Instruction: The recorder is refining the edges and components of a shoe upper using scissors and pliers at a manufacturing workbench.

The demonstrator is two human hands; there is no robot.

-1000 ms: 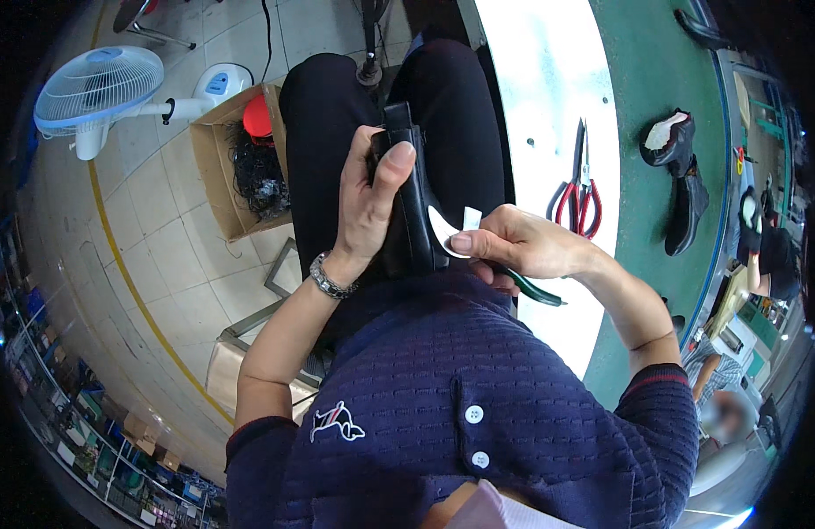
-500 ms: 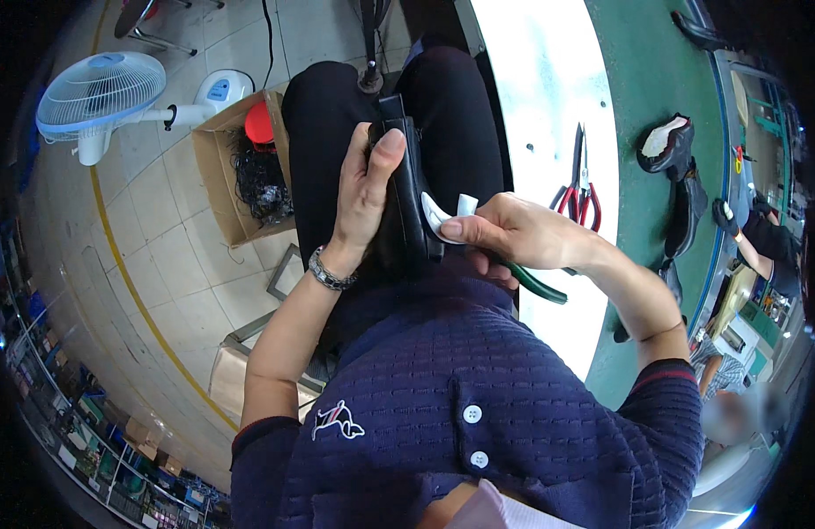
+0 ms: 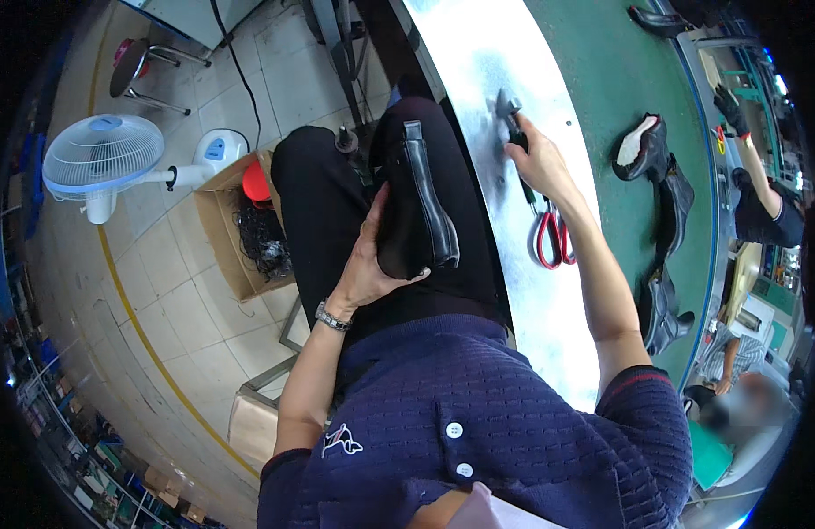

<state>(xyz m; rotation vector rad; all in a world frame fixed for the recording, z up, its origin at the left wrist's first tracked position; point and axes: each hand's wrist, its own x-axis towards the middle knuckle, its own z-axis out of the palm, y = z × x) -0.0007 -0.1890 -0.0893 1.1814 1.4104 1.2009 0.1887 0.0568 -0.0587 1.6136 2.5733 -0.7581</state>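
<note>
On my lap lies a black leather boot (image 3: 413, 207), with a shiny strip along its right side. My left hand (image 3: 369, 269) is closed around its left side and lower end, and a watch circles that wrist. Over the metal bench at the right, my right hand (image 3: 541, 159) is closed on green-handled pincers (image 3: 516, 132). Their dark metal head points away from me. Just below that hand lie red-handled scissors (image 3: 555, 240), their blades mostly hidden.
Several black boots (image 3: 676, 203) stand on a green surface right of the metal bench (image 3: 548, 326). A cardboard box (image 3: 222, 234) with dark scraps and a red item sits left of my knees. Beyond it is a fan (image 3: 107, 159). Other people work at the far right.
My right hand has moved off the boot, out over the bench, taking the pincers along. The boot has been lowered and turned on my lap, my left hand still on it. The view has shifted.
</note>
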